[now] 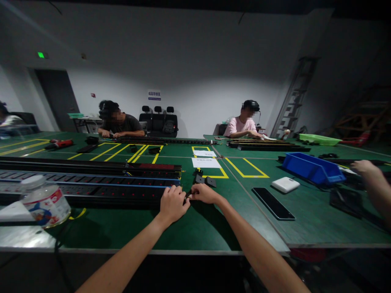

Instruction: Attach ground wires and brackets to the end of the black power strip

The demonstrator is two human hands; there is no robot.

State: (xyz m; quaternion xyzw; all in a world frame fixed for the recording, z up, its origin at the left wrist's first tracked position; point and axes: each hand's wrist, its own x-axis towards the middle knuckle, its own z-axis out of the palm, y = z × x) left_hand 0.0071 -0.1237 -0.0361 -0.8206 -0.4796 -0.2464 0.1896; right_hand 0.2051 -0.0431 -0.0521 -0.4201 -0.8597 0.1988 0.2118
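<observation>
Where rails (131, 190) are ending: left hand (173, 204) is sitting curled, its hold hidden.
Right hand (205, 193): is pinching a small dark part (187, 196).
Phone (273, 203): is lying rightward.

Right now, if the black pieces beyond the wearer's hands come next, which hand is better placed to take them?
Likely the right hand: it lies nearer the black pieces, though whether it holds anything is unclear. The left hand is farther left, by the end of the black rail.
</observation>
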